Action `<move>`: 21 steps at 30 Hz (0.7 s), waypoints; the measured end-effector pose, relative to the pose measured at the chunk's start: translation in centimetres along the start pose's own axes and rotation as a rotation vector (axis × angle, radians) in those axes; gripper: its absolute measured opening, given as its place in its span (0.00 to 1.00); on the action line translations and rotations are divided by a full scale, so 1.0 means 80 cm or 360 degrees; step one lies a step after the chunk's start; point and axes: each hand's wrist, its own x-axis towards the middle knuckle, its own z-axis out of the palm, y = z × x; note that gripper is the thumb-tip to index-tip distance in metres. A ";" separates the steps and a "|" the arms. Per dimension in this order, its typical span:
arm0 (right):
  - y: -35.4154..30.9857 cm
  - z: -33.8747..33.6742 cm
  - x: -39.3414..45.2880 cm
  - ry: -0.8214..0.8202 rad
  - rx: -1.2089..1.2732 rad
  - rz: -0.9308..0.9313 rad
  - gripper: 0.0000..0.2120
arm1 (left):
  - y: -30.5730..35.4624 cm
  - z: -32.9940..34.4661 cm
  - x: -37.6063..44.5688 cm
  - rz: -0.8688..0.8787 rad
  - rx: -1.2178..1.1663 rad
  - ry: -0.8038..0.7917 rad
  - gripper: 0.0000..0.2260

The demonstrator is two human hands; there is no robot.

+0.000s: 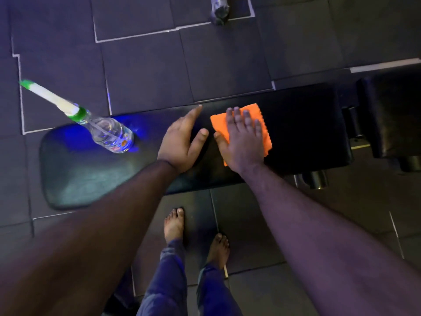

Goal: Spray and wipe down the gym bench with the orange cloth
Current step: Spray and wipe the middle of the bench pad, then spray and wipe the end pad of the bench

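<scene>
From the head view, a black padded bench runs across the middle of the frame over a floor of dark rubber tiles. The right hand lies flat on the bench pad, fingers spread and straight, pressing an orange cloth against the pad; the cloth shows beyond the fingertips and along the hand's right side. It sits about midway along the bench. The left hand rests just beside the right one on the bench, palm down, fingers extended and thumb out, holding nothing. The two thumbs are close but I cannot tell if they touch. Toward the bench's left end stands a clear spray bottle with a green collar and a white nozzle with a green tip; it appears tilted away by the wide lens. Blue light glints off the pad around its base. Below the bench's near edge, two bare feet stand on the floor, with blue trouser legs above them.
</scene>
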 end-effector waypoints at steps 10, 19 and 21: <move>-0.063 0.002 -0.088 0.0080 0.0063 0.0270 0.30 | -0.023 -0.126 -0.102 -0.0512 0.0276 0.1442 0.29; -0.080 0.008 -0.081 0.0015 0.0085 0.0383 0.29 | -0.049 -0.183 -0.033 -0.0787 -0.0537 0.1236 0.49; -0.081 0.009 -0.082 0.0009 0.0086 0.0389 0.30 | -0.053 -0.184 -0.023 -0.0808 -0.0466 0.1226 0.41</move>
